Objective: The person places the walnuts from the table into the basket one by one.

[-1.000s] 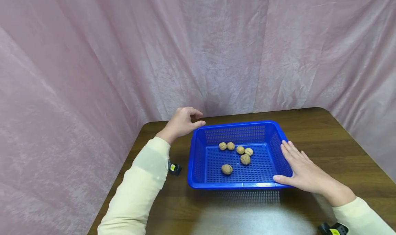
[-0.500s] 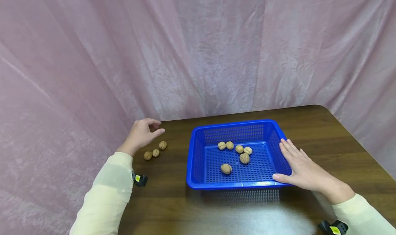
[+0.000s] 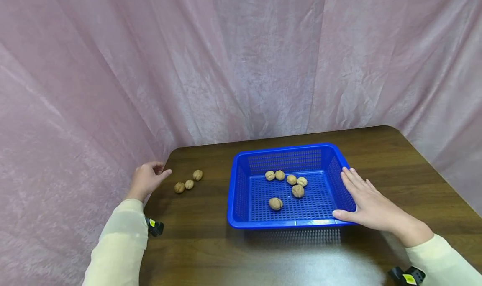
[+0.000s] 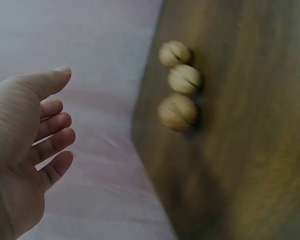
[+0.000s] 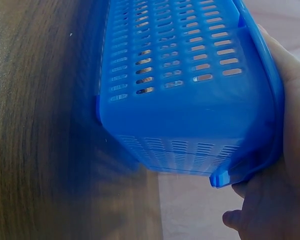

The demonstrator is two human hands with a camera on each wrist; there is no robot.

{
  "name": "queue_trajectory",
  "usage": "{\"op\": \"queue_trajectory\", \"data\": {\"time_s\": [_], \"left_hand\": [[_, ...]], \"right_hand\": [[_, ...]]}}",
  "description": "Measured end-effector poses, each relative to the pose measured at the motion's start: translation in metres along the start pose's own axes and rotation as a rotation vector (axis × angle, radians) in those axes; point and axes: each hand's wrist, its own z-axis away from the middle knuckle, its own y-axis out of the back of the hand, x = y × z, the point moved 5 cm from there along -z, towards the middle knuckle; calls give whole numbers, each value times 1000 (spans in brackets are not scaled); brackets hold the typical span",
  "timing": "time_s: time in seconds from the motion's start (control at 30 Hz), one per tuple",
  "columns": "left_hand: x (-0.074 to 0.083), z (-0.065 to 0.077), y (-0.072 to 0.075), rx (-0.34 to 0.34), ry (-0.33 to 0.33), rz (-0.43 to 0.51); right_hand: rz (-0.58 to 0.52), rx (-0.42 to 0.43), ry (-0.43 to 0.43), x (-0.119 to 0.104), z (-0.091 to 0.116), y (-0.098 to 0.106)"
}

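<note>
My left hand [image 3: 146, 180] hovers at the table's left edge, its fingers loosely bent and nothing held. Three walnuts lie in a slanting row just right of it: a near walnut [image 3: 179, 187], a middle walnut [image 3: 189, 184] and a far walnut [image 3: 197, 175]. In the left wrist view a gap separates the hand [image 4: 22, 135] from the largest-looking walnut [image 4: 177, 112]. My right hand [image 3: 370, 206] rests on the front right corner of a blue plastic basket [image 3: 263, 225], fingers straight along the rim. Inside the basket sit several walnuts, one walnut [image 3: 275, 203] nearer the front.
A dark wooden table [image 3: 199, 231] carries everything, its left edge beneath the left hand. Pink curtains [image 3: 263, 68] hang behind it and to the left. A black device [image 3: 154, 227] is strapped at the left wrist, and another device [image 3: 408, 275] at the right.
My left hand has moved left from beside the basket's far left corner, past the three walnuts, which it uncovered, to the table's left edge. The right hand and basket have stayed put.
</note>
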Motion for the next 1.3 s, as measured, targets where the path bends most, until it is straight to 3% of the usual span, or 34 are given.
{"op": "queue_trajectory", "data": {"time_s": [0.2,0.37,0.53,0.7,0.97,1.3], "left_hand": [[-31,9,-37,-52,91,21],[-42,9,-65,-28,94,35],[-49,11,-86,-24,154,69],[-49,19,-96,-28,175,71],[-59,27,-108,25,205,79],[-63,26,-115,52,263,69]], "right_hand": [[-2,9,12,0,1,-2],[10,23,20,2,1,-1],[4,27,20,1,0,0],[3,24,17,0,1,-1],[2,17,15,2,1,-3],[3,16,8,1,1,-2]]}}
